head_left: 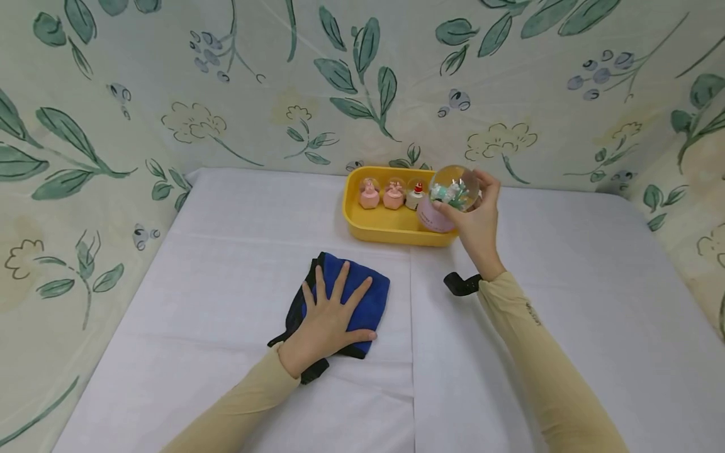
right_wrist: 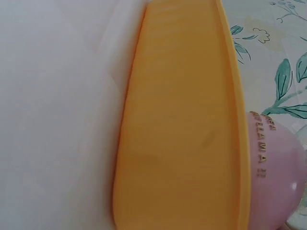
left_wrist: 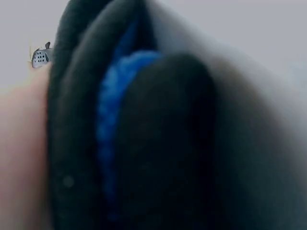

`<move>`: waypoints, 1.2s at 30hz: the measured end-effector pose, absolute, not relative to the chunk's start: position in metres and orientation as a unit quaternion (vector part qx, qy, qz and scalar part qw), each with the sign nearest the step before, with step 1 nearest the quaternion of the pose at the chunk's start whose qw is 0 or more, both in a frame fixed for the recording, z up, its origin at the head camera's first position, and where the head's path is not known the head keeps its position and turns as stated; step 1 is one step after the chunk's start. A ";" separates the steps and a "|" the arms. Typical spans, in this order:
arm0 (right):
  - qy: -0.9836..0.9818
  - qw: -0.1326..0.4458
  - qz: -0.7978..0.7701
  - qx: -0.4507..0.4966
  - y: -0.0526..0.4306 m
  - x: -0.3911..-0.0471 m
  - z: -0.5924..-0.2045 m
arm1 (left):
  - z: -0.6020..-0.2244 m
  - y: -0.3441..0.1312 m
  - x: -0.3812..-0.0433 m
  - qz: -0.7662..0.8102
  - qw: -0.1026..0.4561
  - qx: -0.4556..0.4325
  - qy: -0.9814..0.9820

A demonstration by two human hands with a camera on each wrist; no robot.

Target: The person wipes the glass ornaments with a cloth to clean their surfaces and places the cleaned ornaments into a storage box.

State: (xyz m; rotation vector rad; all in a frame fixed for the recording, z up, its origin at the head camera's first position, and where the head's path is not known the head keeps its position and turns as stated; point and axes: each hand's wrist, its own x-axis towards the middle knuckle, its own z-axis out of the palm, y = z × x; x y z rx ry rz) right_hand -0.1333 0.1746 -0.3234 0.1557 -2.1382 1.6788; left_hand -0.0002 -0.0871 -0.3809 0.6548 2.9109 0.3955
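My left hand (head_left: 324,321) lies with fingers spread on a folded blue cloth with black edging (head_left: 376,296). Close up in the left wrist view, dark folds with a strip of blue cloth (left_wrist: 108,110) fill the middle. Fingers and thumb of my right hand (head_left: 478,217) grip a large snow globe (head_left: 455,187), which is tilted over the right end of a yellow tray (head_left: 374,234). White and green figures show inside its clear dome. Its pink base (right_wrist: 276,177) bears raised gold letters and overlaps the tray's rim in the right wrist view.
Inside the tray stand two small pink globes (head_left: 369,196) (head_left: 394,196) and a small white one with a red top (head_left: 416,196). A leaf-patterned cloth wall (head_left: 249,94) rises just behind the tray. White cloth (head_left: 226,251) covers the table. A black wrist camera (head_left: 461,284) sticks out by the right sleeve.
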 end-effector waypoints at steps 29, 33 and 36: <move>-0.858 0.121 0.500 0.017 0.169 -0.145 -0.340 | -0.386 -0.082 -0.001 0.121 0.064 0.213 0.967; -0.866 0.118 0.485 0.014 0.170 -0.144 -0.341 | -0.386 -0.082 -0.001 0.123 0.063 0.213 0.967; -0.870 0.112 0.479 0.009 0.170 -0.143 -0.342 | -0.386 -0.083 -0.001 0.123 0.063 0.211 0.968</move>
